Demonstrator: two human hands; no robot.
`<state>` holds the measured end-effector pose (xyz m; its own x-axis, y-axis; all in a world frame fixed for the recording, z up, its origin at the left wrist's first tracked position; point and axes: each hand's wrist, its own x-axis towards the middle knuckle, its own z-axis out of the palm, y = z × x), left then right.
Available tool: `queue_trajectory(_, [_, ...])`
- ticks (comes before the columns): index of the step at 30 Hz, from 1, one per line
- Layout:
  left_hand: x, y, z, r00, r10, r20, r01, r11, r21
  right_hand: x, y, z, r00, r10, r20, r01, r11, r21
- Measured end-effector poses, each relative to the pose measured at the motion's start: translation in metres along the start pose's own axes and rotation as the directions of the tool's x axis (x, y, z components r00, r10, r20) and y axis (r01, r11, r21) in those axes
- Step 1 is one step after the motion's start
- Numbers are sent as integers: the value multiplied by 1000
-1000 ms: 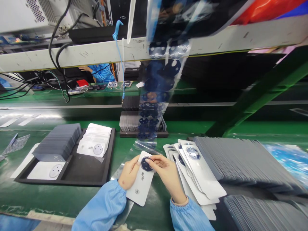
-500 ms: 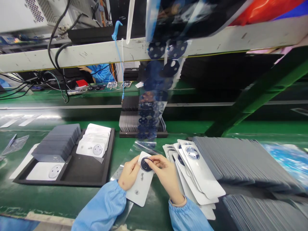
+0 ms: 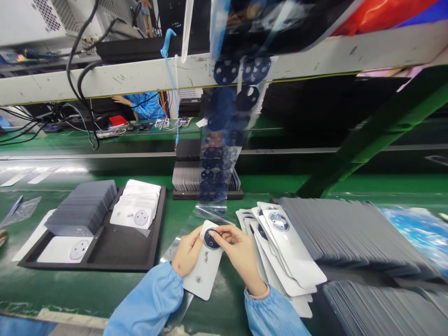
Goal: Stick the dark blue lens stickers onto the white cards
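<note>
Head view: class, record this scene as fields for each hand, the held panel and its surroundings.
Left hand: grips the held panel along one side
Held panel: white, with a dark disc near its far end
Right hand: touches the dark disc
To the left: black tray with grey stack and white pile
To the right: overlapping white panels, beside grey rows
Beyond: clear strip bearing dark pieces

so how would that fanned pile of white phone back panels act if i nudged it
The pile of white phone back panels would probably slide and spread, since its pieces overlap at uneven angles. Each is likely stiff, as the top one shows no visible sag, and perhaps light, looking thin at the edges.
</note>
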<state>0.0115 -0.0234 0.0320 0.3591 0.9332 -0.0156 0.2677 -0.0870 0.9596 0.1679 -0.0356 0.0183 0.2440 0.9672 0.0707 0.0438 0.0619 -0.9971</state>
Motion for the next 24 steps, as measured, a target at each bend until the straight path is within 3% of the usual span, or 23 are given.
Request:
queue_trajectory(4, [0,-5,3,1000,4,3,-4,999,-54,-2,1,0,993,-115,-14,112,983,-144])
queue_trajectory(7, [0,-11,7,1000,-18,-22,15,990,-143,-4,1,2,961,-272,-60,241,921,-307])
queue_trajectory(10, [-1,-15,11,997,-44,-61,32,982,-187,-4,0,3,928,-342,-149,267,887,-378])
queue_trajectory(12, [-2,-15,12,997,-48,-60,35,979,-201,-3,-1,3,930,-324,-174,240,893,-380])
queue_trajectory(15, [-2,-14,15,999,-41,-15,37,972,-231,-4,-2,3,949,-293,-119,228,895,-384])
queue_trajectory(18, [-1,-14,18,999,-34,15,37,969,-244,-4,-1,2,976,-196,-91,148,915,-376])
queue_trajectory(20, [-1,-15,22,999,-53,2,52,960,-275,-3,1,0,987,-134,-91,96,936,-339])
queue_trajectory(24, [-4,-17,28,995,-78,-67,44,913,-406,-1,11,-6,994,-112,-11,106,964,-242])
